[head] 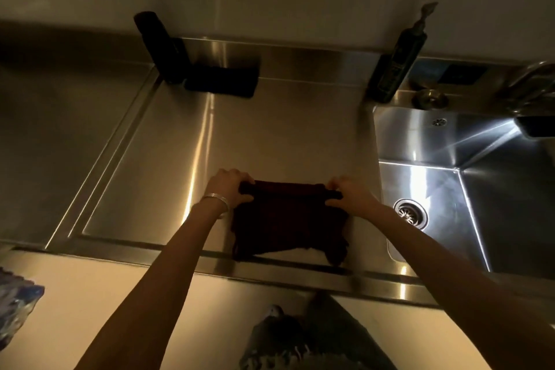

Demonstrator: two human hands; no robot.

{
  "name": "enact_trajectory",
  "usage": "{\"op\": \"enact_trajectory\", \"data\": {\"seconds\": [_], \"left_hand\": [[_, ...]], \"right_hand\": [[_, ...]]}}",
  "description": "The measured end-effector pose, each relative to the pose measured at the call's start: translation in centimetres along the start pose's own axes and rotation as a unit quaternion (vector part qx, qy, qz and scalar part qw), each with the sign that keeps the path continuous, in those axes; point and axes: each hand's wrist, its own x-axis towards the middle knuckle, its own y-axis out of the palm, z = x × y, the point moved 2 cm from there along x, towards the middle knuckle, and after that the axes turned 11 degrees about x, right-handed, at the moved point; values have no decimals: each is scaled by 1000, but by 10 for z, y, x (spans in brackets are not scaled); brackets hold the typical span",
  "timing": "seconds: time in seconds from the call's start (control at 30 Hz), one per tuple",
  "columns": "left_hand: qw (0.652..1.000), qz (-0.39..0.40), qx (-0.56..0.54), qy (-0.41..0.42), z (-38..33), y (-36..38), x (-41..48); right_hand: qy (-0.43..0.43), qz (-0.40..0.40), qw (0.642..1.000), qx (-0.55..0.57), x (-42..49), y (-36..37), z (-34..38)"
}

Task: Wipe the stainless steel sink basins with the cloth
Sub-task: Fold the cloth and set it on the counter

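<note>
Head view: a dark cloth (288, 219) lies on the steel worktop (270, 135), its ragged near edge reaching the raised front lip. The left hand (231, 186), with a bracelet (216, 201) on its wrist, and the right hand (350, 195) each have fingers curled round an end of the cloth's rolled far edge. The sink basin (450, 177) drops away just right of the right hand. Bare steel stretches beyond the cloth to the wall. A dark pump bottle (396, 69) stands at the basin's back corner; its label is unreadable.
</note>
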Motion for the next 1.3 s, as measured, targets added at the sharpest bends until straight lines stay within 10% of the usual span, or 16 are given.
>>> {"op": "enact_trajectory", "data": {"seconds": [0.43,0.67,0.97,1.3], "left_hand": [[997,69,-44,6,25,-16,64],[989,-85,81,-86,-17,-44,118],[984,100,133,65,-33,16,101],[998,52,41,0,-30,36,57]], "right_hand": [[64,103,993,1,51,-76,-3],[85,-170,973,-127,100,-95,-3],[-114,38,957,-264,90,-48,-50],[-97,-93,990,-46,108,-79,-40]]}}
